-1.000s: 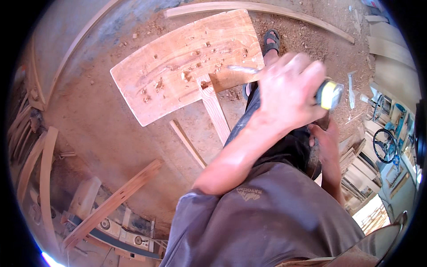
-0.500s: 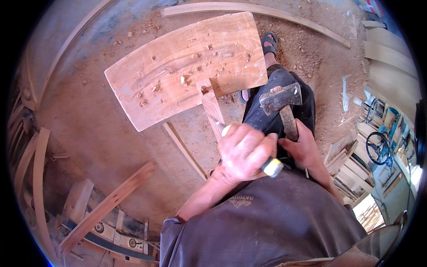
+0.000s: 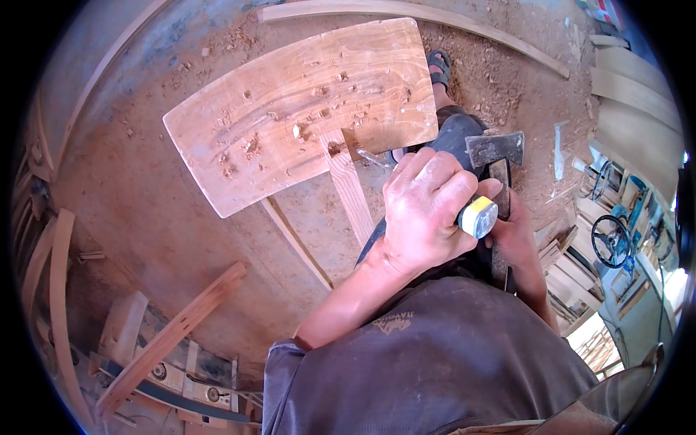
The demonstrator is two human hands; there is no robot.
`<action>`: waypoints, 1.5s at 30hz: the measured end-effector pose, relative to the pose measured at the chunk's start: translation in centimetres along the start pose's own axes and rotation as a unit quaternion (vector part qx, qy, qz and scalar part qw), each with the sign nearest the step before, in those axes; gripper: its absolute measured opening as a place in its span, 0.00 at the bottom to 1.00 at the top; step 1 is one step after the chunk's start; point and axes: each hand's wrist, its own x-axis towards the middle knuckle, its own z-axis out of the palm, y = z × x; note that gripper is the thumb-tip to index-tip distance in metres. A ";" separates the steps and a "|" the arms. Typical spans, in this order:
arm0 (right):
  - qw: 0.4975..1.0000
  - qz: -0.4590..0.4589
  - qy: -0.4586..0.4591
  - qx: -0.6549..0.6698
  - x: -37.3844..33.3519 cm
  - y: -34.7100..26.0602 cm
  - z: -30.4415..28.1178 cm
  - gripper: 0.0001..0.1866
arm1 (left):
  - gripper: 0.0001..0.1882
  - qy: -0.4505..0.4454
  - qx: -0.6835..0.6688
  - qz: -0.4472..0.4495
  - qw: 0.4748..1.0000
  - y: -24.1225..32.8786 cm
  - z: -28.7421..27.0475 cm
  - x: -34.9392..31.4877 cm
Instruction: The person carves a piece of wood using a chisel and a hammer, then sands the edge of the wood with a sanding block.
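Observation:
My left hand (image 3: 428, 206) is closed round a chisel (image 3: 480, 217) with a yellow and dark handle, its grey cap facing me. The chisel's narrow metal blade (image 3: 374, 156) sticks out beyond the knuckles, beside a wooden bar (image 3: 349, 190). That bar has a dark notch cut near its far end, which lies on a broad wooden board (image 3: 304, 109). My right hand (image 3: 516, 230), partly hidden behind the left, grips the wooden handle of a hatchet (image 3: 494, 148) with a worn metal head. The hatchet is held over my right leg.
Wood chips litter the board and the dusty floor (image 3: 152, 196). A thin strip (image 3: 297, 243) lies left of the bar. A slotted beam (image 3: 174, 337) slants at lower left, near curved pieces. A long curved strip (image 3: 420, 10) lies beyond the board; a machine handwheel (image 3: 611, 241) stands at right.
My left hand has moved right and slightly away from me, carrying the chisel off the bar. The hatchet in my right hand has shifted right.

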 end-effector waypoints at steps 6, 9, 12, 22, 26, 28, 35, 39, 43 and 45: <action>1.000 -0.019 -0.009 -0.019 0.0 0.3 -0.1 0.15 | 0.13 0.030 0.036 0.032 0.998 -0.5 -0.2 0.1; 0.998 -0.018 -0.003 -0.062 -0.5 -0.5 0.2 0.14 | 0.13 0.039 0.018 0.002 0.999 -1.2 -0.8 0.0; 0.997 -0.025 -0.008 -0.070 -0.9 -0.9 0.3 0.14 | 0.13 0.093 0.017 -0.007 0.996 -1.1 -1.1 0.5; 0.979 -0.201 0.030 -0.011 -3.6 -5.6 1.2 0.15 | 0.13 0.136 0.027 -0.028 0.990 -0.3 -2.3 0.8; 0.962 -0.269 0.035 -0.025 -4.8 -7.3 1.0 0.14 | 0.13 0.129 0.027 0.013 0.991 -0.3 -1.3 0.7; 0.957 -0.286 0.039 -0.044 -5.3 -7.7 0.8 0.12 | 0.13 0.107 0.033 0.011 0.994 -0.7 -1.3 0.4; 0.950 -0.306 0.028 -0.060 -6.7 -7.3 1.2 0.15 | 0.13 0.112 0.029 -0.040 0.992 -0.1 -1.1 0.2; 0.897 -0.372 0.043 -0.234 -7.1 -9.3 2.7 0.18 | 0.13 0.107 0.007 -0.058 0.993 -0.6 -1.0 0.8; 0.879 -0.391 0.036 -0.272 -6.9 -8.6 1.9 0.17 | 0.12 0.107 0.011 -0.043 0.993 -0.6 -1.4 0.3; 0.901 -0.353 0.028 -0.252 -7.4 -8.0 1.8 0.16 | 0.10 0.159 0.017 -0.022 0.987 -1.5 -2.9 -0.5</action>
